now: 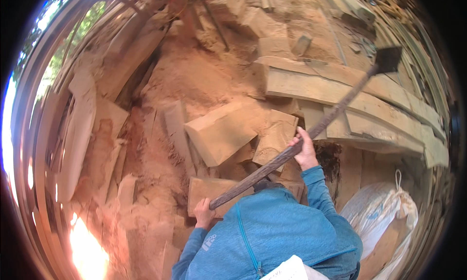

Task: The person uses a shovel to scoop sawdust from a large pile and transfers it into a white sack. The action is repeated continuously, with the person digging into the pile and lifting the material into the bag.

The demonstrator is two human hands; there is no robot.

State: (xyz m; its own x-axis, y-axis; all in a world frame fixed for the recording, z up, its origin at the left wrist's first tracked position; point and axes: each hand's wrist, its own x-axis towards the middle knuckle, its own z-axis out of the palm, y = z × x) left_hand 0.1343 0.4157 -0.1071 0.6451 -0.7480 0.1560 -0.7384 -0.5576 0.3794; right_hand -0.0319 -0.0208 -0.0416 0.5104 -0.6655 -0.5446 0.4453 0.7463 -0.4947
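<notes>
A long-handled tool [272,166] runs diagonally across my body, its dark wooden shaft thick and rough. At the upper right end sits a dark, flat, squarish blade [387,60]; whether it is a hoe or a spade I cannot tell. My left hand [204,213] is closed round the lower left end of the shaft. Farther up the shaft, my right hand [305,151] is wrapped round it, fingers curled over. The blade is raised beyond the stacked beams [340,87] at the right. Below the shaft lie cut wood blocks [224,129] in reddish sawdust.
Reddish sawdust [194,80] covers much of the ground ahead. Long slabs [78,129] lean at the left, and more boards line the right rim. A white sack [374,207] stands at my right. Bright sunlight [87,251] falls at the lower left.
</notes>
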